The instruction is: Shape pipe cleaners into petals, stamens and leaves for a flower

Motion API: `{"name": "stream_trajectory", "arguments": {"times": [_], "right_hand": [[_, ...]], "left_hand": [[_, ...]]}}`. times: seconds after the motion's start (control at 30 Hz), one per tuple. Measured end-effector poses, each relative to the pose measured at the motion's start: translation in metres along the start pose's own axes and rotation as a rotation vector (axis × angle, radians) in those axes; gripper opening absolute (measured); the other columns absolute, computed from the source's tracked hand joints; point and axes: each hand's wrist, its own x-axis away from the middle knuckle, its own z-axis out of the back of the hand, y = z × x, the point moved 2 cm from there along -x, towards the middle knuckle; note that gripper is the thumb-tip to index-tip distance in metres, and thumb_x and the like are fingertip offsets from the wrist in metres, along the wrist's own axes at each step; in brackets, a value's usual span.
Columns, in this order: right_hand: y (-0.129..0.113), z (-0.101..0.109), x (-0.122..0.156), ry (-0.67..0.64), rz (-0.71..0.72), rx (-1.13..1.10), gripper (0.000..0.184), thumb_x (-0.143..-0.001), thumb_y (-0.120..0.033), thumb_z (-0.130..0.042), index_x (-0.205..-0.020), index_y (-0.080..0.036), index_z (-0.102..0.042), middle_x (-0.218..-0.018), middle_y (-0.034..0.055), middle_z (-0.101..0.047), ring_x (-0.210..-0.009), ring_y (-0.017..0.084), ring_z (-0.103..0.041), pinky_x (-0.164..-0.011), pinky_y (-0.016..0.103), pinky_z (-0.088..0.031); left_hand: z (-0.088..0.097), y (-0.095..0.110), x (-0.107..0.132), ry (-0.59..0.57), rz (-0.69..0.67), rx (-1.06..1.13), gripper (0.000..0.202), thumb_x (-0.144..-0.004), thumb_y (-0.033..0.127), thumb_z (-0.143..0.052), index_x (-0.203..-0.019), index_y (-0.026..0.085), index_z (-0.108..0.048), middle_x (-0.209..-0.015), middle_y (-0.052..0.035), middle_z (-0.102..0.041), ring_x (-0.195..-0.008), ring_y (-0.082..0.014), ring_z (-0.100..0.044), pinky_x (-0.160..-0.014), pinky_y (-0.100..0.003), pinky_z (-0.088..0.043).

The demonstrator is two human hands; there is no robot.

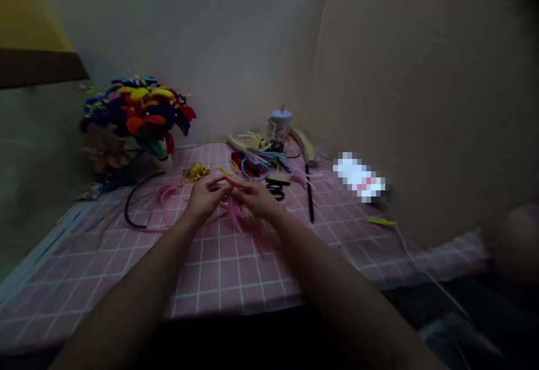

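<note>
walls: pale grey wall (181, 39) meeting beige wall (421, 78) at corner | furniture: table under pink grid cloth (105, 286), dark ledge (37, 68) below yellow panel (29, 10) | light: dim

Item: one left hand (205, 199) and one right hand (252, 197), bare, held low over the table, fingertips meeting at centre; anything pinched between them was too small to tell. Pink feathery strands (236, 213) lay beneath them on a pink grid-patterned cloth (105, 257). Also listed: a curved black wire (135, 204), left of the hands; yellow scraps (196, 172); a heap of coloured pipe cleaners (252, 156); a black coil (275, 191); a black rod (310, 193); a lidded cup (280, 126); a bouquet of multicoloured craft flowers (138, 112), back left.
</note>
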Motion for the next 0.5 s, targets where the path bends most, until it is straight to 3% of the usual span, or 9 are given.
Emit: {"name": "stream_trajectory", "arguments": {"times": [0.1,0.2,0.33,0.5], "right_hand": [[0.007,-0.004,0.001,0.024,-0.095,-0.082,0.046,-0.079,-0.032,-0.056,-0.123,-0.018,-0.049,-0.086,0.0012,-0.067,-0.068,0.01,-0.059,-0.063,0.024,-0.048],[0.01,-0.007,0.001,0.066,-0.199,-0.182,0.037,-0.08,-0.03,-0.055,-0.114,-0.017,-0.051,-0.066,-0.0021,-0.063,-0.056,0.01,-0.057,-0.056,0.023,-0.048],[0.005,-0.009,0.004,-0.042,-0.324,-0.329,0.018,-0.081,-0.024,-0.053,-0.095,-0.015,-0.057,-0.071,0.0017,-0.065,-0.064,0.011,-0.062,-0.065,0.025,-0.049],[-0.001,-0.006,0.009,-0.109,-0.449,-0.465,0.018,-0.084,-0.023,-0.047,-0.092,-0.013,-0.059,-0.075,0.0071,-0.068,-0.065,0.014,-0.063,-0.071,0.03,-0.048]], "left_hand": [[0.001,0.002,0.002,0.004,0.001,0.004,0.065,-0.049,0.04,-0.078,-0.103,0.007,-0.064,-0.072,-0.0072,-0.069,-0.055,-0.0115,-0.059,-0.049,-0.022,-0.045],[0.0,0.001,0.002,0.026,-0.02,-0.032,0.051,-0.049,0.041,-0.078,-0.087,0.009,-0.069,-0.072,-0.0079,-0.069,-0.055,-0.0128,-0.059,-0.049,-0.023,-0.046],[-0.002,-0.001,0.001,0.038,-0.079,-0.061,0.037,-0.05,0.039,-0.077,-0.072,0.01,-0.07,-0.067,-0.0065,-0.068,-0.053,-0.0121,-0.057,-0.05,-0.023,-0.046],[-0.001,-0.001,0.002,0.003,-0.102,-0.119,0.03,-0.053,0.035,-0.075,-0.07,0.011,-0.07,-0.061,-0.0038,-0.066,-0.049,-0.0107,-0.055,-0.048,-0.022,-0.045]]}}
